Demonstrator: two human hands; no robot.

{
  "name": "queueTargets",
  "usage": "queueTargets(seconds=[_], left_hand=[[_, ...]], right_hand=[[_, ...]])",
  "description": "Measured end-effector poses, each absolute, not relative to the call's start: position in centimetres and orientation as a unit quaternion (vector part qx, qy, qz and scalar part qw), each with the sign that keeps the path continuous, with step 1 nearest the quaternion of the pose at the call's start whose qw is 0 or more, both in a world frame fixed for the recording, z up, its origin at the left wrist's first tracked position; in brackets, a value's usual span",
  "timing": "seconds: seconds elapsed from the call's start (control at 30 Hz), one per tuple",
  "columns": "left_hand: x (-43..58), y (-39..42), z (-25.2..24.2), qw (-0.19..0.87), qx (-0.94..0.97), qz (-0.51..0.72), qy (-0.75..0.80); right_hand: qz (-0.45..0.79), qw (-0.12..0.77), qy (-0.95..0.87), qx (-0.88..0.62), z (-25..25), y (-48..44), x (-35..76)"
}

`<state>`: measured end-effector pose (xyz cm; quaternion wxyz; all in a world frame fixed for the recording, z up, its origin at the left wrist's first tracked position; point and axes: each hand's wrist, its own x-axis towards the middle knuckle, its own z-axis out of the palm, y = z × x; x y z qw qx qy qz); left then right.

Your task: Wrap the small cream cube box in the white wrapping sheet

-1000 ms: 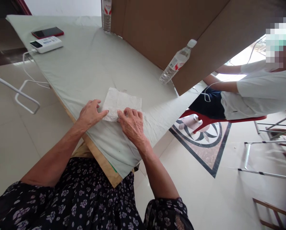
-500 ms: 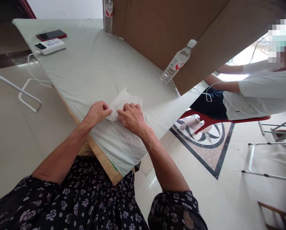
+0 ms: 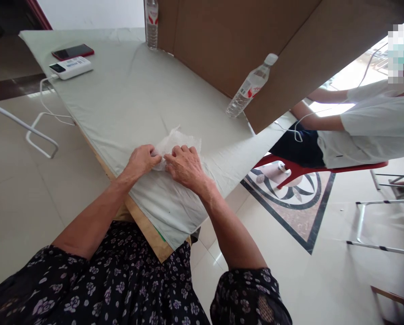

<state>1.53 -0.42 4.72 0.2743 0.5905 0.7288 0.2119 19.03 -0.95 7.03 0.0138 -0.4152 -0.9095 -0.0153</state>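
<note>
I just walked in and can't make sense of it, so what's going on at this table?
A person in a dark flowered dress sits at the cloth-covered table, pinching the near edge of a white tissue with the left hand and right hand. That edge is lifted and crumpled; the rest lies on the cloth. A water bottle stands by a cardboard sheet beyond. Another person in white sits to the right.

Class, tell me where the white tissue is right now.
In the head view, the white tissue lies on the cloth-covered table near its front edge, gripped by the left hand and right hand; a water bottle stands farther right.
</note>
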Motion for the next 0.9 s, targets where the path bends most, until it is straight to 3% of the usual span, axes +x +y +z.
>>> queueTargets(seconds=[0.13,0.37,0.63,0.8,0.9], left_hand=[[2.0,-0.3,4.6,0.228,0.598,0.206,0.740],[2.7,-0.3,5.2,0.472,0.468,0.369,0.650],[2.7,-1.0,6.1,0.571,0.459,0.376,0.567],[2.6,-1.7,6.3,0.508,0.554,0.335,0.568],[3.1,-1.8,6.1,0.418,0.636,0.287,0.581]], right_hand=[[-0.012,0.029,-0.904,-0.427,7.1,-1.2,18.9],[0.003,0.030,-0.900,-0.435,7.2,-1.2,18.7],[0.045,0.058,-0.897,-0.435,7.4,-1.6,19.6],[0.107,0.115,-0.878,-0.452,7.1,-1.7,20.3],[0.136,0.203,-0.859,-0.449,6.7,-2.5,21.7]])
